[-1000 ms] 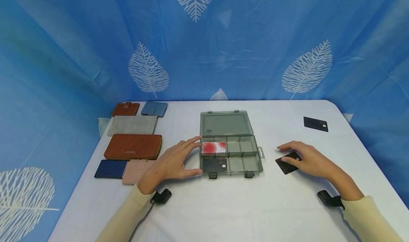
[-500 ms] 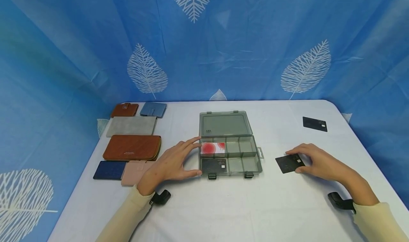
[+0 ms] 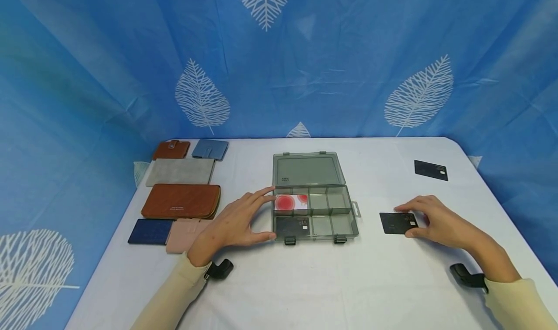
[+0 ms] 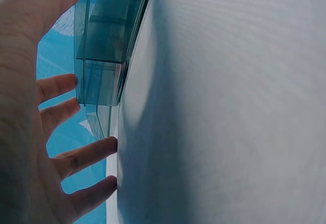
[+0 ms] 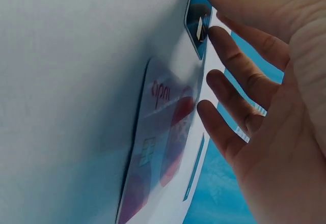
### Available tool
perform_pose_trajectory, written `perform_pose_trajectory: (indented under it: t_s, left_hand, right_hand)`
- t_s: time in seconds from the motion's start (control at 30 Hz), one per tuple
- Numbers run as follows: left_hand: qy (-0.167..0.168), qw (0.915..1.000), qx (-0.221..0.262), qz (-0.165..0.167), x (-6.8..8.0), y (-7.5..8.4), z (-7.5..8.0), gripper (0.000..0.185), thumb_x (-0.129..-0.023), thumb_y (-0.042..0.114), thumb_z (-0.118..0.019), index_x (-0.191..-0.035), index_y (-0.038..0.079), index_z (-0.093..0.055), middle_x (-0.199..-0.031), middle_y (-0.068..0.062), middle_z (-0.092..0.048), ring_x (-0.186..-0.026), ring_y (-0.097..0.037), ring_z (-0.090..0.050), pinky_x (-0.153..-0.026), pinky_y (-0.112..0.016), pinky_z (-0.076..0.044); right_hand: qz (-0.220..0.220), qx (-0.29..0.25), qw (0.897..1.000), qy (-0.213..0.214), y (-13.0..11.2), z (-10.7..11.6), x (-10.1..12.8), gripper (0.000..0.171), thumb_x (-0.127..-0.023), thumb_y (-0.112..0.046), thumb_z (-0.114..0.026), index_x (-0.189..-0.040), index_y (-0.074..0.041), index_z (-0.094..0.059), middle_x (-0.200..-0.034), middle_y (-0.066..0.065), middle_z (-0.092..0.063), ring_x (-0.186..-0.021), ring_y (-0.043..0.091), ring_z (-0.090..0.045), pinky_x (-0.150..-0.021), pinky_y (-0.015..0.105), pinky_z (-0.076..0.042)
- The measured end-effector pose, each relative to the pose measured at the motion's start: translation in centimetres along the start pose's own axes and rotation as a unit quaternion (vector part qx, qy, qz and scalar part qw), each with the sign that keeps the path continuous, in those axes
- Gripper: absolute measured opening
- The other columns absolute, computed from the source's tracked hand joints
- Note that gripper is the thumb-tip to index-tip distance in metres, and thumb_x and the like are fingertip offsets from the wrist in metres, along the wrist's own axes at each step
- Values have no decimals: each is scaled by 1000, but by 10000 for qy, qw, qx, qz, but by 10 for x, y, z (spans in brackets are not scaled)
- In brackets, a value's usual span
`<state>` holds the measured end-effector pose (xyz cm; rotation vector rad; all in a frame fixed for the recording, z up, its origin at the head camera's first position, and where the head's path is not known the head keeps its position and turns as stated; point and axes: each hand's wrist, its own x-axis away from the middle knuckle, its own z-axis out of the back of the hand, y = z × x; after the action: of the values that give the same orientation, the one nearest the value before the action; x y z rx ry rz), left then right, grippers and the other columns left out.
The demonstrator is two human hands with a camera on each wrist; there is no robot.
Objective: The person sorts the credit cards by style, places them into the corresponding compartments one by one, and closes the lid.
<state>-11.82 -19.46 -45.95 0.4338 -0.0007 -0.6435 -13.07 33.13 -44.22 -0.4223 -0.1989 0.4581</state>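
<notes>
With the thumb and fingertips of my right hand [image 3: 440,226], I pinch the right end of a black card [image 3: 391,222] by its opposite edges, low over the white table. A gold chip shows on the card in the right wrist view. My left hand [image 3: 237,221] has its fingers spread, thumb and fingertips right at the left side of a clear grey-green compartment box [image 3: 322,238]. The box's hinged lid [image 3: 307,169] lies back. A red-and-white card [image 3: 289,202] sits in the back left, and a black VIP card [image 3: 292,227] in the front left.
Another black card [image 3: 430,170] lies at the back right. A card with red shapes [image 5: 168,127] lies under my right palm. At left are a large brown wallet [image 3: 180,200], grey wallet [image 3: 180,171], small brown wallet [image 3: 171,149], blue-grey one [image 3: 210,149], navy one [image 3: 150,231] and pink one [image 3: 187,235].
My right hand has shifted slightly right, its grip moving to the card's right end. The black card has turned from slanted to nearly level. My left hand has stayed at the box.
</notes>
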Motion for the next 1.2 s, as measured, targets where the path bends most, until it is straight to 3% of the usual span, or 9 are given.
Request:
perform_pose_trajectory:
  t_s: [0.17, 0.4, 0.57, 0.77, 0.9, 0.97, 1.1, 1.2]
  left_hand:
    - [17, 10000, -7, -1, 0, -1, 0, 93, -85, 65, -81, -161, 20, -50, -175, 0, -34, -134, -30, -58, -98, -55, -57]
    - [2, 10000, 35, -6, 0, -2, 1, 92, -86, 65, -80, -161, 21, -50, -175, 0, -33, -136, -31, -58, -101, -56, -56]
    - [-39, 10000, 60, 45, 0, -2, 2, 92, -86, 66, -79, -161, 22, -50, -176, 1, -32, -137, -32, -57, -102, -58, -55]
    - [-35, 10000, 65, 42, 0, -3, 2, 92, -86, 66, -79, -161, 21, -50, -176, 1, -32, -137, -32, -57, -103, -58, -54]
    - [-69, 9999, 56, 57, 0, -3, 2, 92, -86, 66, -79, -161, 22, -49, -176, 1, -32, -138, -32, -56, -103, -58, -54]
    - [-92, 9999, 52, 68, -1, -2, 2, 93, -86, 66, -79, -162, 22, -49, -176, 2, -32, -139, -32, -56, -104, -58, -54]
    - [-104, 9999, 46, 61, -1, -2, 2, 93, -86, 67, -78, -162, 22, -49, -176, 2, -32, -138, -31, -56, -103, -57, -55]
    - [-104, 9999, 36, 76, 0, -2, 1, 93, -86, 67, -78, -162, 22, -49, -176, 2, -31, -138, -30, -56, -102, -57, -55]
  right_hand:
    - [-12, -44, 10000, -2, 2, 1, 0, 64, -78, -28, -98, -133, -6, -74, -117, 7, -70, -102, 23, -47, -73, 28, -42]
    - [-161, -13, 9997, 167, 2, 2, 1, 61, -75, -31, -100, -126, -10, -76, -111, 5, -65, -99, 23, -44, -72, 30, -40]
    - [-160, 183, 9993, 296, 2, 2, 3, 60, -76, -33, -99, -129, -17, -75, -96, -3, -60, -89, 17, -46, -69, 29, -38]
    - [217, 108, 9960, 865, 3, -1, 6, 45, -83, -10, -93, -125, -15, -76, -108, 2, -73, -81, 6, -50, -66, 24, -45]
    - [379, -36, 9929, 1131, 0, -6, 6, 36, -88, -4, -88, -121, -12, -77, -110, 5, -76, -78, 1, -49, -64, 24, -47]
    - [407, -58, 9917, 1219, -3, -9, 4, 33, -89, -5, -87, -119, -12, -78, -109, 5, -77, -76, 2, -49, -63, 24, -47]
    - [478, 111, 9880, 1467, -12, -10, -1, 34, -89, -6, -87, -121, -15, -77, -113, 4, -79, -86, 10, -66, -71, 32, -55]
    - [588, 112, 9836, 1699, -22, -9, -8, 40, -88, -4, -88, -125, -16, -76, -106, 0, -80, -91, 13, -71, -72, 35, -56]
